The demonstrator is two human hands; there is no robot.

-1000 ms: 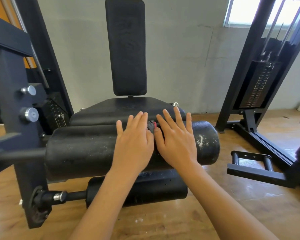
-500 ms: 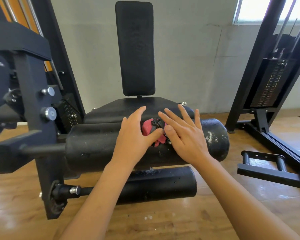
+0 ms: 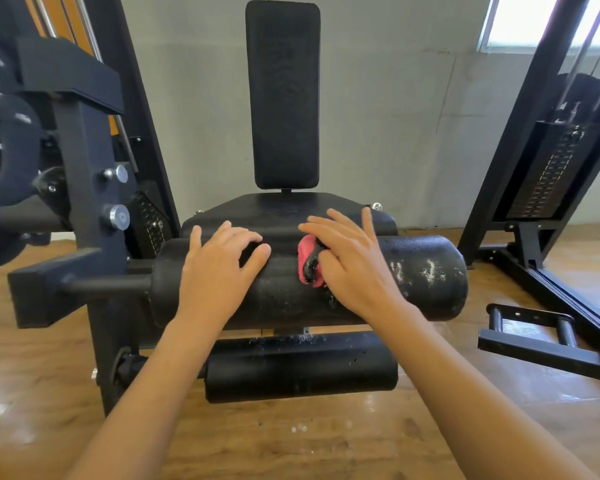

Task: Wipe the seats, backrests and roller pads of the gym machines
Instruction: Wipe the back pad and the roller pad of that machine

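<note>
The right hand [image 3: 350,268] lies flat on a small pink and black cloth [image 3: 307,259] and presses it onto the big black padded roller [image 3: 284,296]. Its grip is wide open, with straight fingers, and it squeezes nothing. The left hand [image 3: 219,271] rests on the roller just left of the cloth, and its grip is loose and open too. White specks [image 3: 426,270] sit to the right of the right hand. The cloth is bunched up, so it could slip out from under the flat palm. The round roller might also turn, and then a hand could slide off.
</note>
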